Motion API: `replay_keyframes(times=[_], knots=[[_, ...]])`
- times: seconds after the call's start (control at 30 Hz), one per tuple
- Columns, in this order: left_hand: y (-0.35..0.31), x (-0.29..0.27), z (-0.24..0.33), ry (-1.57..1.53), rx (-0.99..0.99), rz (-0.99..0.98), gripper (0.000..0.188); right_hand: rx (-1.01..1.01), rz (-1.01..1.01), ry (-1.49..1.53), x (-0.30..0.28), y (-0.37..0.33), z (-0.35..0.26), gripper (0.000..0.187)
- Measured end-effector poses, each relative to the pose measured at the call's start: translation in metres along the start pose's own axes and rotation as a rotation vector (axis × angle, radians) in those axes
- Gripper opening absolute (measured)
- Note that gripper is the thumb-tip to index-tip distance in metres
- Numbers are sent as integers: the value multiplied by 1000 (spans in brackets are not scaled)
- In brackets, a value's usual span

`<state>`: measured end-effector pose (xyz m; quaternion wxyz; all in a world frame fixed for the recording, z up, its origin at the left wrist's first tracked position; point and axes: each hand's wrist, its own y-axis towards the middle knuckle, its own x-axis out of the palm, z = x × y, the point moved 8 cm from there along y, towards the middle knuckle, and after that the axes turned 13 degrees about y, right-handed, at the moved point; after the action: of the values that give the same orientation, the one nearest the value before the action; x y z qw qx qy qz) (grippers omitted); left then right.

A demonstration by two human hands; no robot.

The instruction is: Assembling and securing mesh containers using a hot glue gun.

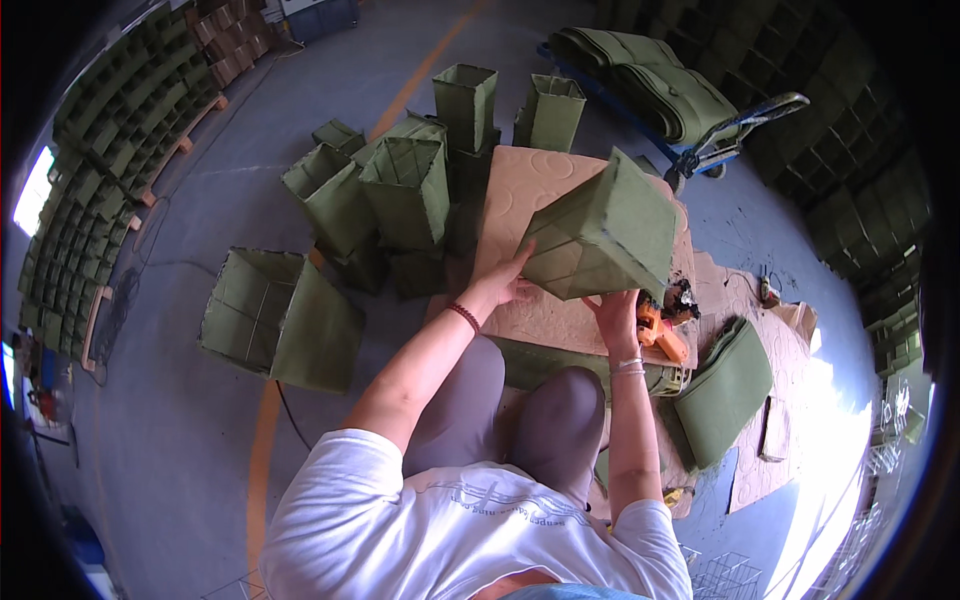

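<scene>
A green felt-like box [628, 225] with a wire frame is held tilted above the cardboard-topped work surface [505, 215]. My left hand [507, 280] grips its near left edge, the thumb up along the side and the other fingers underneath. On the near right, my right hand [614, 320] holds the box from below, its fingertips partly hidden. The wire rods show through the box's open side, which faces left. Just right of my right hand lies an orange glue gun [662, 338] with a dark, smeared front part.
Several green boxes [405, 190] stand to the left and beyond; a larger one [320, 330] lies nearer left. Folded green sheets [735, 385] rest at the right. A blue cart [715, 150] carries green sheets at the back. Stacked boxes [120, 130] line the far left.
</scene>
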<state>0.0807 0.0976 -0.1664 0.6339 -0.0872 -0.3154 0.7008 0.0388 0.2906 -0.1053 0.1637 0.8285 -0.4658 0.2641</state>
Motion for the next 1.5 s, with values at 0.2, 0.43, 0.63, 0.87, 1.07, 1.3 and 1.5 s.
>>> replay_keyframes(times=[0.2,0.43,0.63,0.87,1.07,1.3,1.5], knots=[[-45,-15,105,-310,557,79,39,21,-92,420,34,16,2,64],[-132,-84,278,-87,908,442,15,268,-234,-41,81,57,5,58],[-181,-204,401,216,1297,732,17,170,-90,-629,14,111,-5,40],[-150,-316,451,799,1215,1457,20,321,-233,-694,19,186,36,28],[-50,-372,452,1445,964,1720,29,379,-268,-792,16,216,45,27],[-19,-389,432,1515,567,1480,21,434,-178,-899,14,186,-3,24],[1,-335,355,1444,358,1068,9,618,-43,-713,44,86,-29,23]])
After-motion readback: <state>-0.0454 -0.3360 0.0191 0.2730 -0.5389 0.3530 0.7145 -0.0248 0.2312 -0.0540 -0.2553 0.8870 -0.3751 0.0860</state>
